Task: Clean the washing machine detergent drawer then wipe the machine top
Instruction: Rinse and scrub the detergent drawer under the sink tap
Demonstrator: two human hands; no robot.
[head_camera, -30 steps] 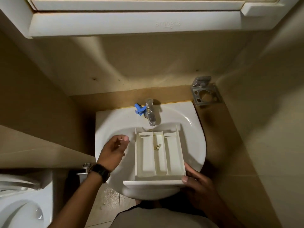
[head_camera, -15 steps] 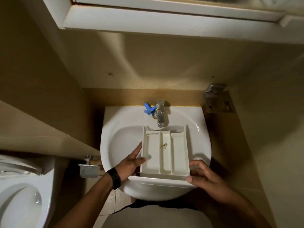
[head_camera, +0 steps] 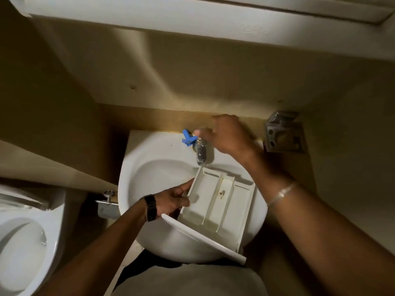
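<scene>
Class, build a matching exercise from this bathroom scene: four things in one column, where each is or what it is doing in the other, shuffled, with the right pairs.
1. detergent drawer
2. left hand
3. right hand
4. blue clip

a. reaching to the tap
b. beside the tap's base
c. tilted over the sink
d. gripping the drawer's side

Pairs: 1-c, 2-d, 3-a, 4-b

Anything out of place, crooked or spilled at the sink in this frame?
The detergent drawer lies skewed across the sink, its front panel overhanging the near rim, held only by the left hand. The right hand is at the tap. No spill visible.
</scene>
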